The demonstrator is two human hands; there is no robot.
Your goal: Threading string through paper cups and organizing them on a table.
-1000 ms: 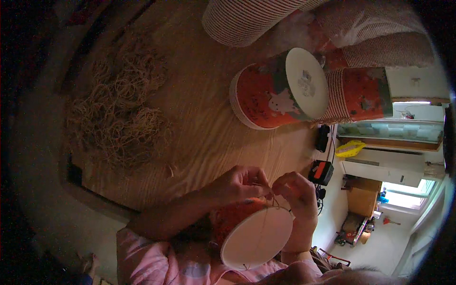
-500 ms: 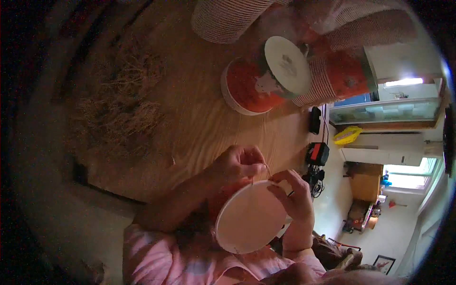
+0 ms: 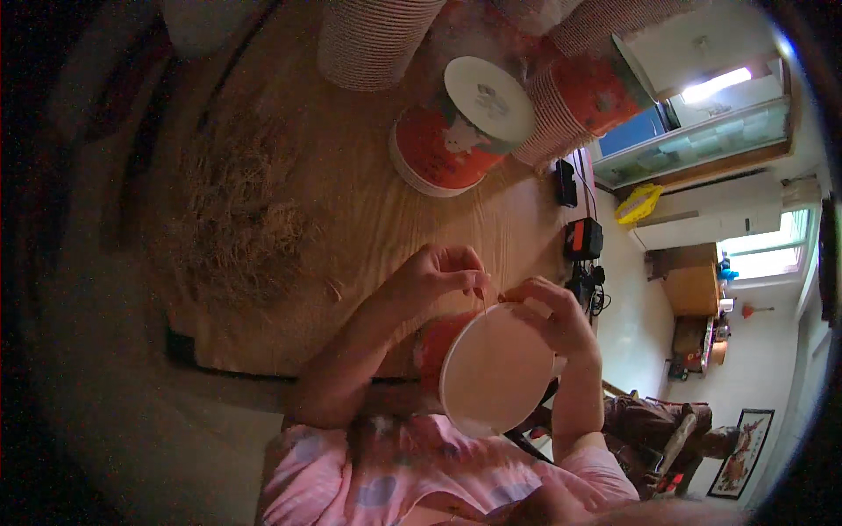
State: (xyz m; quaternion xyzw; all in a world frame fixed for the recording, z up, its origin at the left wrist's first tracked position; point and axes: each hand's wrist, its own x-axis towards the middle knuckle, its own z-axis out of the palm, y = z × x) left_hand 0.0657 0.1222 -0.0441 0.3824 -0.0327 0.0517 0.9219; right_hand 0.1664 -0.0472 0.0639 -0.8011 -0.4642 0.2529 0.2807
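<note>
Both hands meet at the lower centre of the head view, above a red bucket (image 3: 438, 348) whose pale round end faces the camera. With its thumb and forefinger closed together, the left hand (image 3: 449, 272) pinches a thin string (image 3: 484, 301) just above the rim. Beside it, the right hand (image 3: 561, 320) is bent over the rim's upper right edge, thumb across the pale end, gripping the bucket; whether its fingertips also catch the string, I cannot tell. For a neat result, I'd keep the right grip light so the wall does not buckle, and draw the string evenly, close to the rim, without tearing the edge.

Tangled twine (image 3: 246, 223) lies at the left on the wooden table (image 3: 377, 219); another bucket (image 3: 438, 158) stands at the upper centre, base up.
</note>
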